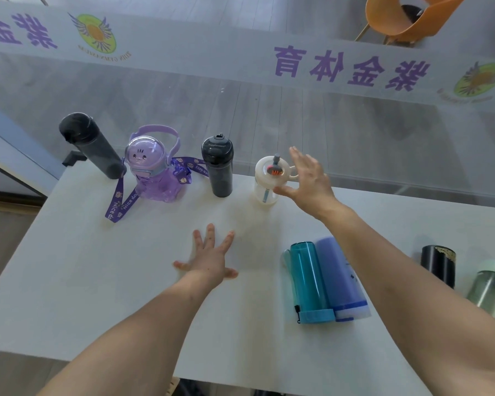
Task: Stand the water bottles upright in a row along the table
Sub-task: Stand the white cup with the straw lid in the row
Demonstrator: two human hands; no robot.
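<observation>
Right hand (309, 181) fingers spread, thumb beside the upright white bottle (266, 181); left hand (212, 257) splayed, flat on table (97, 281)

both hands (212, 260) (309, 178) spread, empty

Your right hand (307, 184) hovers spread beside the upright white bottle (267, 180); your left hand (210, 260) rests flat on the table (97, 281)
</observation>
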